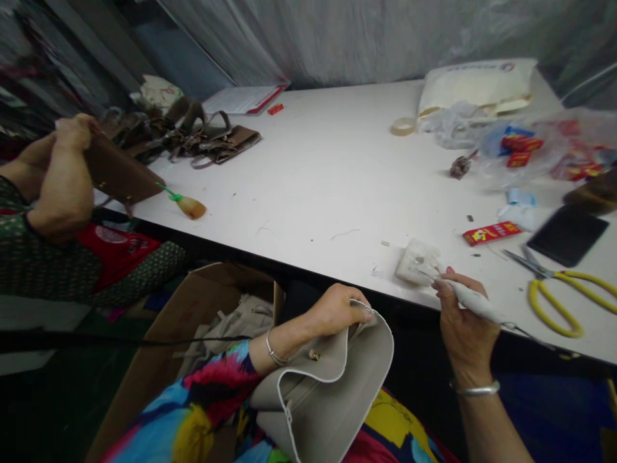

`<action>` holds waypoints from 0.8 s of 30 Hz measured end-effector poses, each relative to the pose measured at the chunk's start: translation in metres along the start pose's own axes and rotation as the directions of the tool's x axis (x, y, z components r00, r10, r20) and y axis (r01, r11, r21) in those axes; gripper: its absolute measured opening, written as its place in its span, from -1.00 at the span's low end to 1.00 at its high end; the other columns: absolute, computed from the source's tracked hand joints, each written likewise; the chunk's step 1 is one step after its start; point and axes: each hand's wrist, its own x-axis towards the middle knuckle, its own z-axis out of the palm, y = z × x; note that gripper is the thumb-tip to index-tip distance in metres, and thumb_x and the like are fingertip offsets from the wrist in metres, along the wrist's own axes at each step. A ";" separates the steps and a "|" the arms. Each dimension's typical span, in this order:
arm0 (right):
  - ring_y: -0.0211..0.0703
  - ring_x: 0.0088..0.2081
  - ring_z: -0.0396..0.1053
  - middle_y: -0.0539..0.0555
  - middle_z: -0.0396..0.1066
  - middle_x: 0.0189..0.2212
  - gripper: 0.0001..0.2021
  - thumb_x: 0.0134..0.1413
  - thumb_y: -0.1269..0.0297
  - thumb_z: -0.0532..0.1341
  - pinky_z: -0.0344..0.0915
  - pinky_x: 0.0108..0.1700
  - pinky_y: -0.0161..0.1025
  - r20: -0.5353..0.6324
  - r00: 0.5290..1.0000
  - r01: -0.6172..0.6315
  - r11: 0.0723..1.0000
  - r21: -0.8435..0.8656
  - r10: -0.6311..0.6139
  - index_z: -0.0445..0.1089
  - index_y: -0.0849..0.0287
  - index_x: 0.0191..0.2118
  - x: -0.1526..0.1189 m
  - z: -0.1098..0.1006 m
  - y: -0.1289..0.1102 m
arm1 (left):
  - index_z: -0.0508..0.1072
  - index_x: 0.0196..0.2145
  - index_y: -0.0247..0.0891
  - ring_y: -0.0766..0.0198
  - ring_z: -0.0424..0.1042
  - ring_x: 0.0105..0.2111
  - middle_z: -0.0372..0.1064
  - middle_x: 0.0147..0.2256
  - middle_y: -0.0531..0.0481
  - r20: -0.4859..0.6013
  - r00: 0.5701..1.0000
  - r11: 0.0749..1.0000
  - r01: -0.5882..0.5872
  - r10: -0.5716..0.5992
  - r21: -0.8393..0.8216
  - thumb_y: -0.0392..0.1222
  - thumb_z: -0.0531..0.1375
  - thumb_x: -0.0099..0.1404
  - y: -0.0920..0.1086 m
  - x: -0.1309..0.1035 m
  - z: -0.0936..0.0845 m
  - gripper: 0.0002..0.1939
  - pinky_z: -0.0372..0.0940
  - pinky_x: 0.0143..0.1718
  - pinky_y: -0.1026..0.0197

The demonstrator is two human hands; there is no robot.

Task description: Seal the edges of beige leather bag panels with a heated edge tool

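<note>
My left hand [340,312] pinches the upper edge of a light grey bag [366,373], which lies open over my lap with a small metal fitting on its side. In my right hand [465,321] is a white pen-like tool [475,301] with a cord trailing from its rear end. The tool's thin tip points left at a whitish block [417,262] near the table's front edge; whether they touch is not clear.
Yellow-handled scissors [554,302], a black phone [567,235] and a red packet [491,233] lie right on the white table [313,173]. Tape [403,127] lies farther back. At left a person holds a brown bag [120,170]; a cardboard box [159,328] stands below.
</note>
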 end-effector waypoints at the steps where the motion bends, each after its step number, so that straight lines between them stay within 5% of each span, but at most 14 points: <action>1: 0.02 -0.15 0.54 0.15 0.53 -0.19 -0.63 0.31 -0.06 0.31 0.46 0.06 0.07 -0.004 1.000 -0.019 1.000 0.012 0.019 0.53 0.22 -0.18 0.000 0.000 0.000 | 0.66 -0.41 -0.28 0.24 0.50 -0.35 0.60 -0.40 0.00 0.001 1.000 1.000 0.000 0.000 0.016 -0.20 0.42 0.08 0.001 -0.001 0.000 -0.89 0.30 -0.23 0.25; 8: -0.16 -0.40 0.46 0.07 0.53 -0.35 -0.68 0.29 0.02 0.34 0.36 -0.33 -0.23 -0.107 0.948 -0.276 0.943 0.183 0.299 0.53 0.21 -0.12 -0.008 -0.005 -0.010 | 0.66 -0.37 -0.29 0.28 0.48 -0.35 0.58 -0.39 0.02 0.035 0.999 1.000 -0.014 0.013 0.024 -0.20 0.45 0.08 0.005 -0.005 0.002 -0.86 0.28 -0.23 0.27; 11: -0.18 -0.45 0.44 0.06 0.51 -0.44 -0.65 0.24 -0.02 0.37 0.33 -0.40 -0.29 0.080 0.905 -0.418 0.836 0.355 0.418 0.51 0.22 -0.19 -0.025 -0.007 -0.019 | 0.67 -0.35 -0.30 0.26 0.49 -0.34 0.59 -0.38 0.00 0.054 0.998 1.000 -0.021 0.019 0.021 -0.19 0.44 0.10 0.005 -0.007 0.003 -0.84 0.30 -0.22 0.26; 14: -0.16 -0.45 0.48 0.07 0.52 -0.47 -0.61 0.18 -0.07 0.40 0.41 -0.39 -0.30 0.294 0.854 -0.511 0.799 0.318 0.429 0.53 0.22 -0.22 -0.042 -0.007 -0.024 | 0.68 -0.33 -0.30 0.24 0.50 -0.32 0.61 -0.36 -0.01 0.076 0.997 0.999 -0.026 0.023 0.039 -0.18 0.44 0.10 0.005 -0.007 0.005 -0.82 0.31 -0.20 0.25; 24: -0.16 -0.43 0.47 0.06 0.51 -0.48 -0.64 0.20 -0.08 0.38 0.41 -0.36 -0.31 0.458 0.820 -0.475 0.854 0.211 0.343 0.53 0.17 -0.27 -0.047 -0.007 -0.018 | 0.69 -0.22 -0.34 0.25 0.49 -0.29 0.61 -0.32 -0.03 0.132 0.991 0.990 -0.048 0.030 0.133 -0.12 0.45 0.13 0.005 -0.009 0.006 -0.71 0.27 -0.21 0.26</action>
